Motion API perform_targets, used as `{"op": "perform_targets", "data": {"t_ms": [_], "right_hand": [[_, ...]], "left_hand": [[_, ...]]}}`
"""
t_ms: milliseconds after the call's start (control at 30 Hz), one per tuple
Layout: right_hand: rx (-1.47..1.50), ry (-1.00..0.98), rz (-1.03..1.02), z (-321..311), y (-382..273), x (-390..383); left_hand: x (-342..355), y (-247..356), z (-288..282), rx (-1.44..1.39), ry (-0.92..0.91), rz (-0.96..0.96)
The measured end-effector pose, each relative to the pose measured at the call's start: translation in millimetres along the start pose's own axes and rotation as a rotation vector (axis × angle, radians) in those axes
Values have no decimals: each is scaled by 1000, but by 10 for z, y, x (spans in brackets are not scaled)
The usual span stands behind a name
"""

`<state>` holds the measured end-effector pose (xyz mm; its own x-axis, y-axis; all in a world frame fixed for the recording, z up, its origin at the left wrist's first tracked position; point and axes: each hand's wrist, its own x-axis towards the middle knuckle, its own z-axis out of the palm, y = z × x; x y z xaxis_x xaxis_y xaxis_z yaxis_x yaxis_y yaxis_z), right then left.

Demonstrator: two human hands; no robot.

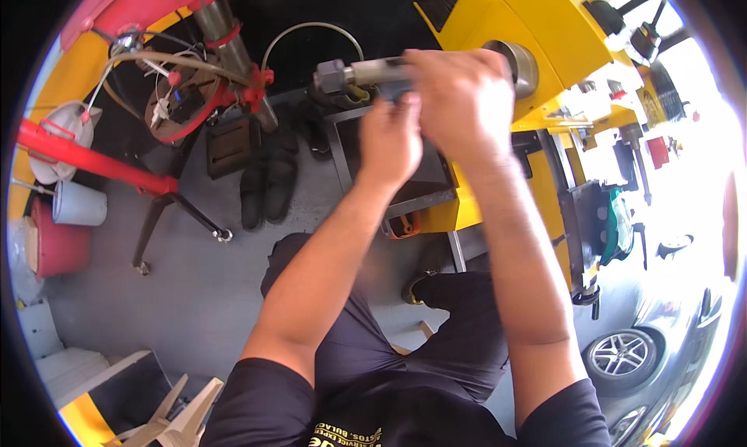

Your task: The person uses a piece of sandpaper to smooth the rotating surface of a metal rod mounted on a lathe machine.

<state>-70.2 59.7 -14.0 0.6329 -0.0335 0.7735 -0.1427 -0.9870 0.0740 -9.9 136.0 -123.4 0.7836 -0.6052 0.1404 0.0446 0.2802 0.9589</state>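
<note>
Here both hands are raised in front of the chest. The left hand grips the underside of a grey metal tool, the right hand wraps over its top. Beyond it stand a yellow machine, black boots and a red stand.

Both forearms come up from the lower edge and meet in the upper middle of the view. The left hand is raised with its back to the camera, fingers curled. The right hand sits just above it, fingers closed in a grip, wrist bent. The two hands touch each other.
</note>
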Motion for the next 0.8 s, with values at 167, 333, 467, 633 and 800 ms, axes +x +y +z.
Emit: {"op": "perform_targets", "data": {"t_ms": [167,333,467,633,800], "right_hand": [[19,-43,26,198,-440,101],[-43,-204,8,45,-151,116],[-70,-101,81,-188,509,-164],[-159,-106,197,-261,706,-317],[-194,-181,246,-210,386,-75]], "left_hand": [[-82,151,-277,-359,179,81],[32,59,138,-476,181,95],[17,29,681,-313,38,-9],[201,-34,658,-47,-215,-49],[217,-13,387,-68,-225,-7]]}}
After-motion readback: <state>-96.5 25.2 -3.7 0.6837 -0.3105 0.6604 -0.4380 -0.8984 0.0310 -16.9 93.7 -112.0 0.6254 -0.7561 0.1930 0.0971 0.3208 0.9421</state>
